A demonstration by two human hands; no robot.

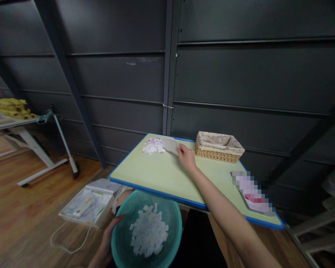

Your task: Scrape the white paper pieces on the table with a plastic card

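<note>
My right hand is closed on the edge of a flat white sheet or card, whose exact kind I cannot make out. The card lies low over the yellow-green tabletop, right beside a heap of small white and pinkish paper scraps. Below the table's front edge, my left hand grips the left rim of a green plastic basin. Its fingers are partly hidden by the rim. Inside the basin lies a pile of white paper pieces.
A lined wicker basket stands at the table's back right. Near the right edge lies a blurred-out flat item. An open white box with a cable is on the floor at left. Another table holds yellow things. A dark panel wall rises behind.
</note>
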